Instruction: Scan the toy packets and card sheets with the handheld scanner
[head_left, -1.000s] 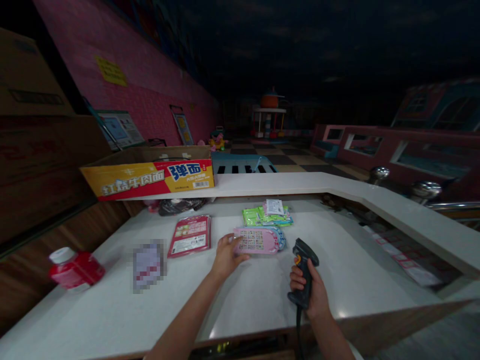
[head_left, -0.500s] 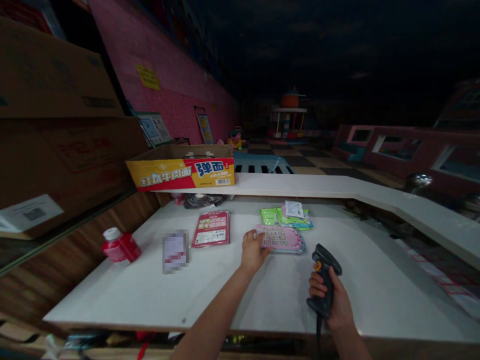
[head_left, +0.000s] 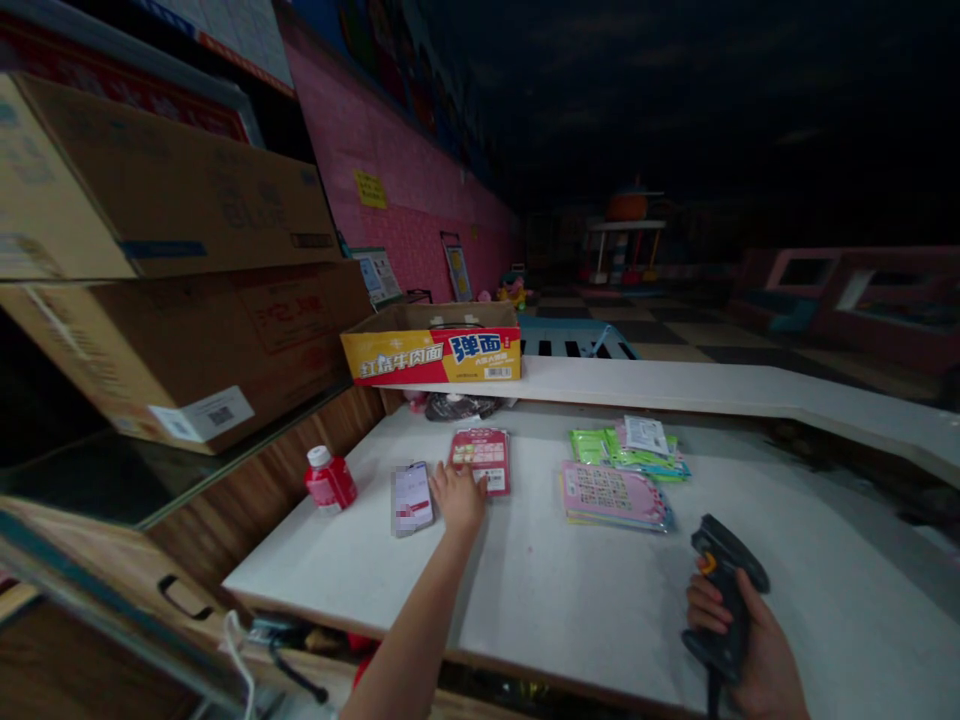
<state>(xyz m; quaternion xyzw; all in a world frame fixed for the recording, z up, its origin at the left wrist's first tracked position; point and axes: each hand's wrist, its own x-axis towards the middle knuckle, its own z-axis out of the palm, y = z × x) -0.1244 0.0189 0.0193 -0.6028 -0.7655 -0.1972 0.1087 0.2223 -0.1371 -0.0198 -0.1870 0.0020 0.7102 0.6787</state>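
Black plastic scanner (head_left: 731, 555) is gripped by the right hand (head_left: 761, 640); the left hand (head_left: 459, 497), fingers spread, overlaps a flat red packet (head_left: 480, 450) on the smooth white counter (head_left: 570, 610), near a pink brick-patterned wall (head_left: 405, 240).

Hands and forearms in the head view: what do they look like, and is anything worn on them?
The left hand is bare, with no glove visible; the slim left forearm shows no sleeve, watch or bracelet. The right hand is gloveless too, but most of its forearm is out of frame.
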